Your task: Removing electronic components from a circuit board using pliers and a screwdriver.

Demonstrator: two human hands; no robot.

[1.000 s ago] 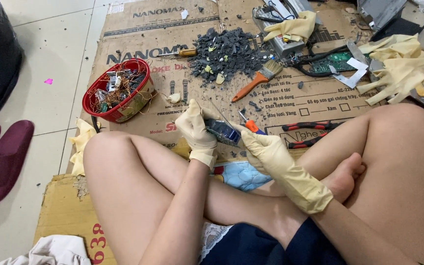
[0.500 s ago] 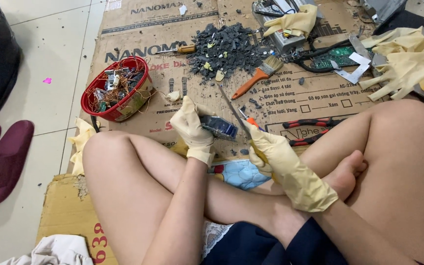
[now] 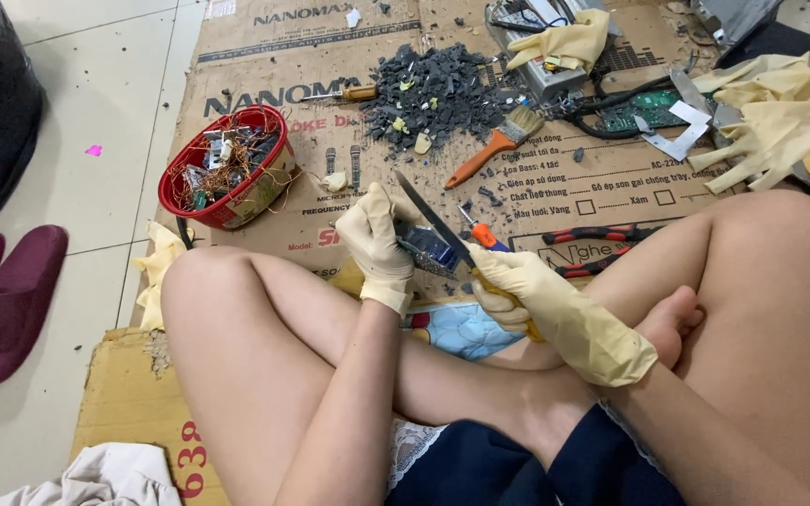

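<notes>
I sit cross-legged on cardboard, both hands in cream rubber gloves. My left hand (image 3: 376, 242) pinches a small dark blue electronic part (image 3: 427, 247) just above the cardboard. My right hand (image 3: 527, 295) grips a knife by its yellow handle; its long grey blade (image 3: 433, 218) slants up to the left and lies against the top of the part. A small orange-handled tool (image 3: 482, 233) lies on the cardboard just behind my right hand.
A red basket (image 3: 184, 179) of wire and scrap stands at the left. Behind lie a pile of dark fragments (image 3: 435, 87), a screwdriver (image 3: 341, 95), an orange-handled brush (image 3: 493, 147), red-handled pliers (image 3: 600, 234), a circuit board (image 3: 656, 108) and spare gloves (image 3: 772, 120). Maroon slippers (image 3: 4, 300) sit on the tiles.
The knife blade has swung up from lying low near the part to a steep slant across it. My left hand has stayed on the part, turned a little.
</notes>
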